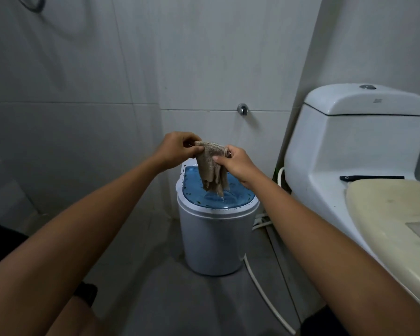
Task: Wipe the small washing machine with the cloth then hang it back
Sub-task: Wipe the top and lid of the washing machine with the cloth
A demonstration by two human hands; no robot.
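A small white washing machine (212, 241) with a translucent blue lid (235, 196) stands on the floor against the tiled wall. Above the lid hangs a beige woven cloth (212, 166), frayed at its lower edge, which dangles just over the lid. My left hand (177, 149) pinches the cloth's top left corner. My right hand (238, 163) grips its top right part between thumb and fingers. Both arms reach forward from the bottom of the view.
A white toilet (354, 151) with a cream seat cover (393, 209) stands close on the right. A chrome wall fitting (242, 109) sits above the machine. White hoses (264, 289) run along the floor to the machine's right. A dark ring (34, 3) hangs top left.
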